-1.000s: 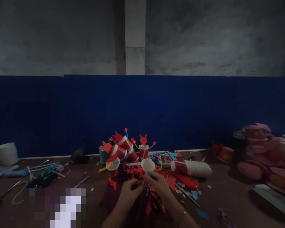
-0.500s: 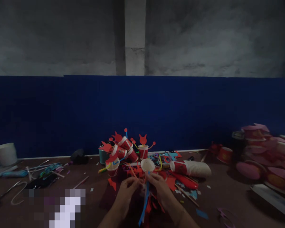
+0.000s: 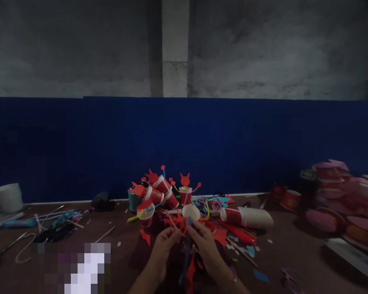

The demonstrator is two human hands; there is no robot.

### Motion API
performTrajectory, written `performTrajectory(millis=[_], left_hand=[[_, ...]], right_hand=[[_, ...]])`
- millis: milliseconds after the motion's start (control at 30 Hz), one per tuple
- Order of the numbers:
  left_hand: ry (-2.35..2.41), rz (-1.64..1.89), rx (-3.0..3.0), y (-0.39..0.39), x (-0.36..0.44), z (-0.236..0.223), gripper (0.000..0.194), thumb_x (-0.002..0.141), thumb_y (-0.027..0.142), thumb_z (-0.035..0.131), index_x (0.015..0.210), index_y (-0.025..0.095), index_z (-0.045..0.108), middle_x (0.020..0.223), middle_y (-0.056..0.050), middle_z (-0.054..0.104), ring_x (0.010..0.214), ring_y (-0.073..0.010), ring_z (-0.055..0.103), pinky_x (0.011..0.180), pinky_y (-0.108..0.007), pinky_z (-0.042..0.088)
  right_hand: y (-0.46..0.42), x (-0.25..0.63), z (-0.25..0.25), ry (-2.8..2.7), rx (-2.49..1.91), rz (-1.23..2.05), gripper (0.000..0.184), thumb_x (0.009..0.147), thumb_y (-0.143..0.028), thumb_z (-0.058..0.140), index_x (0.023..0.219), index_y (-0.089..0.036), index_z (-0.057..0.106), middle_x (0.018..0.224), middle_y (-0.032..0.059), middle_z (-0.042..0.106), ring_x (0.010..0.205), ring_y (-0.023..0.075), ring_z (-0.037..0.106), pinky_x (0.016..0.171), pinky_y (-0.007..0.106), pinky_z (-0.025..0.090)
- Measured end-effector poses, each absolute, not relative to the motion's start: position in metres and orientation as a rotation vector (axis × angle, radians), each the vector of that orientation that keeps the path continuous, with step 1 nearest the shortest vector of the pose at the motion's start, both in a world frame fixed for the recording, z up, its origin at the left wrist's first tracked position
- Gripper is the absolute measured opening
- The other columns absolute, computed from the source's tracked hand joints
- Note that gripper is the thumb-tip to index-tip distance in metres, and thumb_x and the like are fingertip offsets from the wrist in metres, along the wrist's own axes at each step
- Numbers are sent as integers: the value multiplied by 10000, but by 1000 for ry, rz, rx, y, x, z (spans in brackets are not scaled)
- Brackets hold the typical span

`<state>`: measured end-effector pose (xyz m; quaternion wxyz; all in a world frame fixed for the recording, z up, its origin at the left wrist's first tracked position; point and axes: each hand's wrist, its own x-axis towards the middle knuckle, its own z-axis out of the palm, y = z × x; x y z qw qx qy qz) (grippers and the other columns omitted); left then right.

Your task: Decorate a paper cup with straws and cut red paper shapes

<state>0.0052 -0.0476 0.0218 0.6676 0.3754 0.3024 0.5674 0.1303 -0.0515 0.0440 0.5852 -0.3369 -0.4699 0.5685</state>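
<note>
Work looks partway: your nearly closed right hand (image 3: 203,240) pinches a blue strip (image 3: 187,257), your left hand (image 3: 166,245) likewise an orange strip (image 3: 172,220), both seemingly unattached, with a plain-looking cup (image 3: 191,212) just past them and a finished-looking eared figure (image 3: 185,197) beyond.

One held strip (image 3: 187,257) is blue, the other strip (image 3: 172,221) orange, the scraps (image 3: 221,236) mostly red. The cup stack (image 3: 254,217) is red and white, the table (image 3: 286,245) brown, the panel (image 3: 233,139) blue.

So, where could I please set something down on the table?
Mostly bare table shows between the cup stack and pink pile, and between the pink stick and a red scrap. Beyond the left hand and right hand, cups and scraps crowd together.
</note>
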Motion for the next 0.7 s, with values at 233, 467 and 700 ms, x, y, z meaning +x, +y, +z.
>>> performTrajectory(millis=[233,467,700], left_hand=[[781,1302,869,-52,6,27,343,493,360,830,683,139,650,582,-14,654,510,-111,562,516,-221,426],[871,1348,958,-47,0,24,353,483,417,816,604,147,623,489,40,551,454,-63,437,455,-188,323],[884,1328,1025,-45,-6,25,373,442,428,824,561,140,618,503,24,560,501,-85,458,505,-204,339]], right_hand=[[-48,133,41,-1034,-788,1264,302,607,-406,764,759,-166,664,657,-8,606,612,134,543,578,225,448],[-49,133,36,-1028,-732,1409,313,613,-402,770,821,-184,686,665,-11,627,576,110,543,590,219,445],[-49,138,37,-1161,-729,1565,384,643,-431,741,928,-177,694,669,7,641,553,113,552,559,225,435]])
